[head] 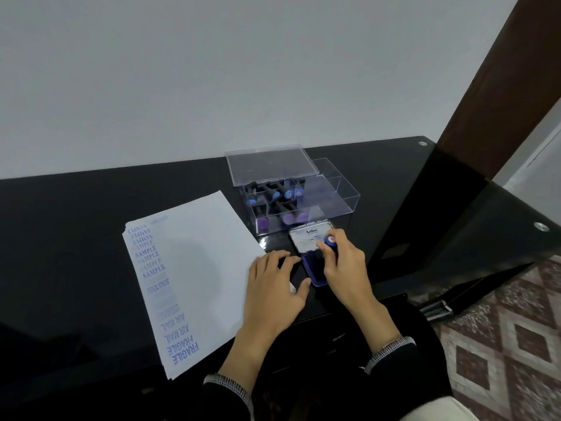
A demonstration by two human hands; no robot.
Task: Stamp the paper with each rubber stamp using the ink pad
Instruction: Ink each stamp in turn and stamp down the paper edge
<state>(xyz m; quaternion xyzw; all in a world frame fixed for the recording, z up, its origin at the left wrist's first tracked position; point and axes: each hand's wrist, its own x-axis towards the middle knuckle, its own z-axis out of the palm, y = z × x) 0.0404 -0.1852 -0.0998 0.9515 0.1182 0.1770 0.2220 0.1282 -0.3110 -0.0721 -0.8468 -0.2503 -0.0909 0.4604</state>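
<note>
Right hand reaching in from the near edge, forearm angled up-left, wrist bent over the open ink pad. Fingers and thumb curled tight round a rubber stamp with a blue knob, clamped on its handle, held upright over the pad's dark blue ink surface; contact of stamp face with ink hidden by the fingers. Left hand just left of the ink pad, palm down, fingers straight and spread, resting flat on the right edge of the paper, thumb tip reaching toward the pad's near left corner. Ink pad on the black glass table, lid tipped back behind it, white label reading "Artline". Paper left of the ink pad, a thin stack lying at a slant, left margin lined with blue prints: SAMPLE repeated, AIR MAIL, FRAGILE, others too faint to read. Clear plastic box just behind the ink pad, lid up, more stamps with black handles and blue or purple ends lying in its compartments.
</note>
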